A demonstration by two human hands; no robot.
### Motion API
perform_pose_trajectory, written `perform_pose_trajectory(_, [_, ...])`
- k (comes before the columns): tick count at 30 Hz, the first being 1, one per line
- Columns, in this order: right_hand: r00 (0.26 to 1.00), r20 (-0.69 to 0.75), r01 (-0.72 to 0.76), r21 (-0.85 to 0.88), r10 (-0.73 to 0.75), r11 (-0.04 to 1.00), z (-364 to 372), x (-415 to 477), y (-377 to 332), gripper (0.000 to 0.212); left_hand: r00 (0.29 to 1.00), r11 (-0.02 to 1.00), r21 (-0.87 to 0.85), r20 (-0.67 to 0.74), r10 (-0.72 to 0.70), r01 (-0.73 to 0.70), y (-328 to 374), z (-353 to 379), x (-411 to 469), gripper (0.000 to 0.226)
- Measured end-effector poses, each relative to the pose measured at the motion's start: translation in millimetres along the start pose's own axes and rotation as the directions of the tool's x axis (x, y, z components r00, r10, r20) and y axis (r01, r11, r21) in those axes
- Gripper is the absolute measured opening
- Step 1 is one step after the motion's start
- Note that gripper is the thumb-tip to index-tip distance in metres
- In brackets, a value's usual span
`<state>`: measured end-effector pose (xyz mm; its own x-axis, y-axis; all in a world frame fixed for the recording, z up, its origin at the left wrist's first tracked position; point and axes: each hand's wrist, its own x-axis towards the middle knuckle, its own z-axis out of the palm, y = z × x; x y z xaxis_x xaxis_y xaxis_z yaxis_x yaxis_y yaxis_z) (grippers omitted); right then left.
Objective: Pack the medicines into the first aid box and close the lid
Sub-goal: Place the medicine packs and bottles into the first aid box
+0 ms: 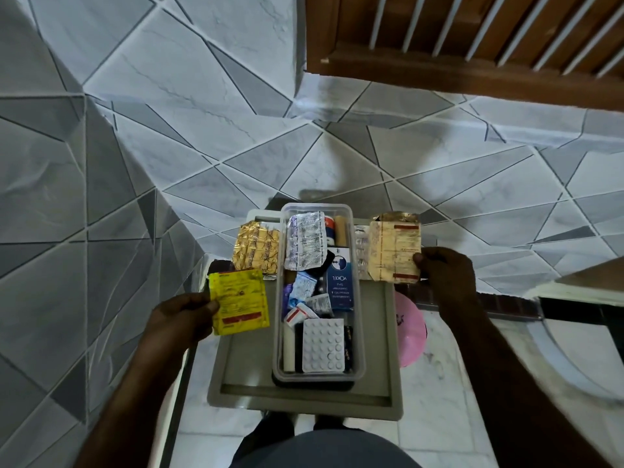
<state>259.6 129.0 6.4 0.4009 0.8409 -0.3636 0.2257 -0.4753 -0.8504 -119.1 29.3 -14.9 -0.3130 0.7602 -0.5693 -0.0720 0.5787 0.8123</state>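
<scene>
Packing step underway. Your left hand (182, 314) pinches yellow sachet (239, 301), right hand (445, 271) grips cream strip (395, 251), both beside open box (358, 332) on surface (246, 359). Next: drop both in; lid not seen.

Grey table (378, 332) under fingers; pink round object (410, 332) below right fingers; wooden slatted frame (472, 45) far above; tiled wall (169, 113) beyond.

A home's tiled room — grey marbled wall tiles (189, 106), wooden slatted window frame (472, 38), pale floor (435, 393).

Grey stool (378, 349): clear box (358, 332), gold blister strip (256, 247) on top.
</scene>
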Motion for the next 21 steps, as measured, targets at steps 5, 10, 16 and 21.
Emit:
perform_pose_trajectory(5, [0.996, 0.068, 0.053, 0.116, -0.061, 0.992, 6.2, -15.6, -30.6, 0.01, 0.986, 0.985, 0.162, 0.166, 0.026, -0.053, 13.1, 43.8, -27.5, 0.009])
perform_pose_trajectory(10, [0.972, 0.203, 0.104, 0.094, -0.121, 0.99, 45.3, -26.8, -43.7, 0.011, 0.974, 0.925, 0.35, 0.212, 0.079, -0.151, -3.3, 76.2, -35.9, 0.008])
perform_pose_trajectory(16, [0.952, 0.292, 0.094, 0.0, -0.089, 0.996, 94.9, -21.8, -37.9, 0.008, 0.975, 0.842, 0.494, 0.149, 0.165, -0.218, -10.9, 90.2, -37.9, 0.009])
perform_pose_trajectory(21, [0.953, 0.266, 0.196, -0.187, -0.142, 0.963, 117.6, -2.0, -21.6, 0.016, 0.946, 0.717, 0.625, 0.128, 0.297, -0.31, -10.4, 96.5, -47.6, 0.013])
